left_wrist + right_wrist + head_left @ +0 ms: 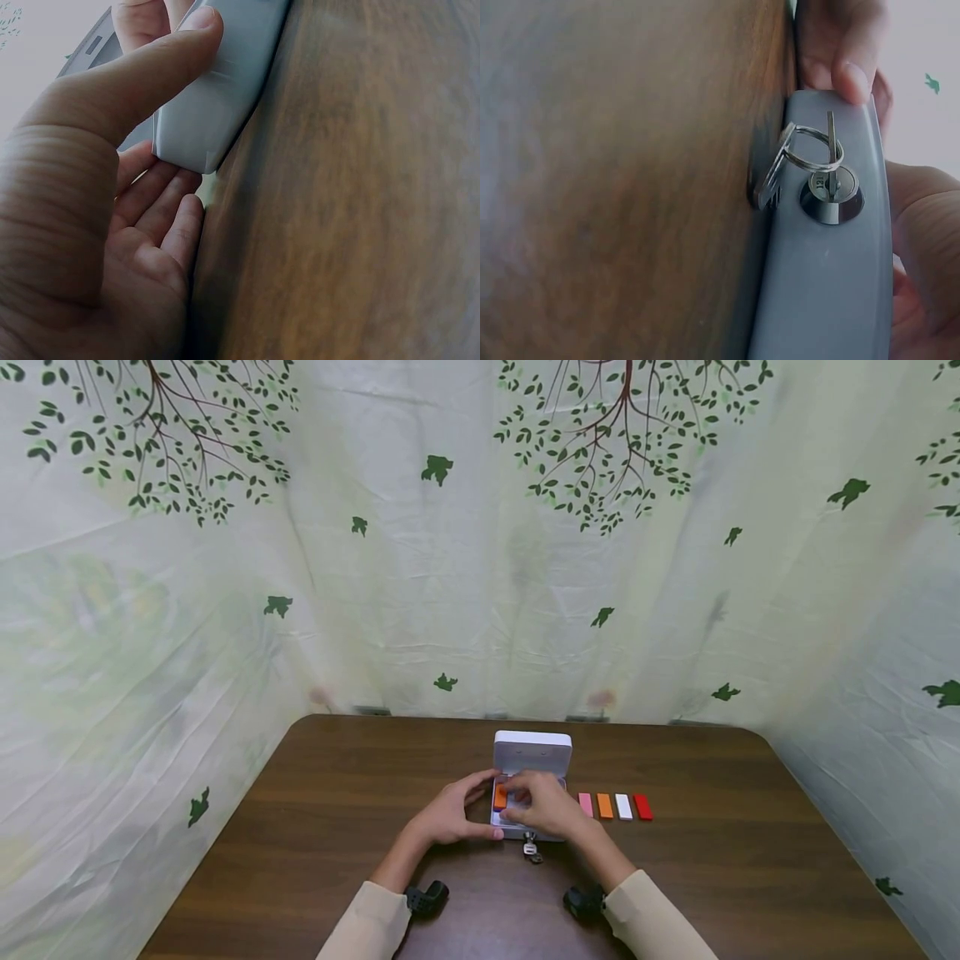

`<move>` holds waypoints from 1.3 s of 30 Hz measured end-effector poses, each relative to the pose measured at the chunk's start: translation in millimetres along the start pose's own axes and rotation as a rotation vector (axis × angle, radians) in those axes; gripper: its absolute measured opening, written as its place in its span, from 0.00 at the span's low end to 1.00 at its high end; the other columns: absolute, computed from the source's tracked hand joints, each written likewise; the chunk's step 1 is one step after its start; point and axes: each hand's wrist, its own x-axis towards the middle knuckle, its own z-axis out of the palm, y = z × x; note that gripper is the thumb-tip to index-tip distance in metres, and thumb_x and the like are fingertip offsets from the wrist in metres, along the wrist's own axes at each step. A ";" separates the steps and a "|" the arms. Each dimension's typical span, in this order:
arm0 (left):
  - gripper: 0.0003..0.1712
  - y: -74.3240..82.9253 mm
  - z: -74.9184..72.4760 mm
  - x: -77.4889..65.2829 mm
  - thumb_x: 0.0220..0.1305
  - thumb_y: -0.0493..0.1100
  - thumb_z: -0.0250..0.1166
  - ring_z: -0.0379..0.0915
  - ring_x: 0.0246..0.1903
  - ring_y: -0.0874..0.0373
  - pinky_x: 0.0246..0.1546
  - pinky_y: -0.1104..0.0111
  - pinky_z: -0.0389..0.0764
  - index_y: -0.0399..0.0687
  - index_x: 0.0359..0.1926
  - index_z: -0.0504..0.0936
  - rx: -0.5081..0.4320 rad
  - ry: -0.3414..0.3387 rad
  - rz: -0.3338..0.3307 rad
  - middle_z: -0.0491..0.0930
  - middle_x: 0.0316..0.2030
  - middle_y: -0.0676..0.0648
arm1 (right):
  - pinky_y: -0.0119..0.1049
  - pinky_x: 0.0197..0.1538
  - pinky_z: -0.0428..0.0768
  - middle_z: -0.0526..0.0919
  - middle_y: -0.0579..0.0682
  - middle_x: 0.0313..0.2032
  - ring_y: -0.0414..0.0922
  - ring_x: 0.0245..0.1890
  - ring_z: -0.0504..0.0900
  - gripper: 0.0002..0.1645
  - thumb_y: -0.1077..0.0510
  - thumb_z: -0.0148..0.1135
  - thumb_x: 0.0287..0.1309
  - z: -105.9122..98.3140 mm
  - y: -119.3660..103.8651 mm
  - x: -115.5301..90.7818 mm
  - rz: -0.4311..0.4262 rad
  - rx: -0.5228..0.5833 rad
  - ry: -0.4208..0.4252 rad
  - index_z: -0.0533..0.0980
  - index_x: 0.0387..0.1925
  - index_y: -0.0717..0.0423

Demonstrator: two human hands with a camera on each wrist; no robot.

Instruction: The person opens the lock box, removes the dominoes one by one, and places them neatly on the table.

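A small grey-white lock box [497,818] stands on the table with its lid [532,753] raised. My left hand [450,812] holds the box's left end, thumb against the front wall and fingers around the side. Over the inside of the box, my right hand [551,807] pinches an orange block [500,797] between thumb and fingertips, near the left wall. That hand hides much of the interior. On the front wall, a key [831,142] sits in the round lock [832,196], with a metal ring [810,163] hanging from it.
Right of the box lie a pink block [585,805], a second orange block [604,807], a white block [624,807] and a red block [642,807] in a row. The brown wooden table [337,793] ends at a leaf-printed curtain [525,635].
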 end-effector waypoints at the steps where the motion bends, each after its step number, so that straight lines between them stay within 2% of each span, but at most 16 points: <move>1: 0.58 0.3 -0.1 -0.1 0.52 0.53 0.82 0.63 0.75 0.53 0.76 0.58 0.67 0.49 0.78 0.61 0.002 0.000 -0.010 0.64 0.76 0.49 | 0.39 0.48 0.89 0.88 0.52 0.48 0.44 0.41 0.86 0.22 0.54 0.77 0.56 0.6 0.0 0.0 0.003 -0.006 0.000 0.86 0.52 0.57; 4: 0.58 1.0 -0.5 -0.6 0.52 0.54 0.82 0.62 0.75 0.55 0.76 0.59 0.66 0.51 0.78 0.61 0.012 0.001 -0.029 0.63 0.77 0.50 | 0.40 0.48 0.89 0.88 0.52 0.49 0.45 0.42 0.87 0.19 0.54 0.77 0.56 2.3 0.1 -0.1 0.002 -0.009 0.005 0.87 0.48 0.58; 12: 0.58 0.7 -0.4 -0.3 0.52 0.55 0.82 0.62 0.75 0.52 0.75 0.57 0.67 0.49 0.78 0.61 0.016 0.000 -0.023 0.63 0.77 0.48 | 0.44 0.50 0.89 0.87 0.53 0.50 0.46 0.44 0.87 0.10 0.58 0.76 0.57 3.5 -0.9 -0.9 0.005 -0.002 0.001 0.88 0.41 0.56; 19: 0.58 0.0 -0.7 0.4 0.52 0.54 0.82 0.62 0.75 0.53 0.76 0.59 0.67 0.51 0.78 0.61 0.011 0.007 -0.030 0.63 0.77 0.49 | 0.37 0.45 0.86 0.90 0.47 0.41 0.42 0.37 0.83 0.09 0.57 0.76 0.57 2.5 -0.3 1.4 -0.012 -0.034 -0.002 0.87 0.40 0.53; 23: 0.58 0.3 -1.1 0.3 0.52 0.55 0.82 0.62 0.75 0.53 0.76 0.58 0.67 0.51 0.78 0.61 0.012 0.004 -0.032 0.63 0.77 0.50 | 0.38 0.45 0.86 0.90 0.47 0.39 0.42 0.37 0.82 0.12 0.57 0.77 0.56 2.2 -0.1 1.5 -0.010 -0.029 0.003 0.87 0.42 0.54; 31: 0.58 2.2 -3.1 0.1 0.52 0.54 0.82 0.63 0.75 0.51 0.75 0.57 0.67 0.50 0.78 0.61 -0.003 0.006 -0.025 0.63 0.77 0.49 | 0.45 0.51 0.87 0.89 0.49 0.46 0.44 0.43 0.84 0.19 0.56 0.77 0.56 0.2 -0.7 -0.2 0.000 -0.016 0.020 0.86 0.49 0.56; 39: 0.58 -0.6 -0.6 -0.4 0.52 0.54 0.82 0.63 0.75 0.53 0.75 0.59 0.67 0.51 0.78 0.61 0.006 0.007 -0.027 0.63 0.77 0.50 | 0.47 0.55 0.86 0.87 0.53 0.51 0.46 0.48 0.84 0.26 0.57 0.74 0.59 -2.3 0.1 -3.5 -0.026 -0.031 -0.024 0.82 0.58 0.59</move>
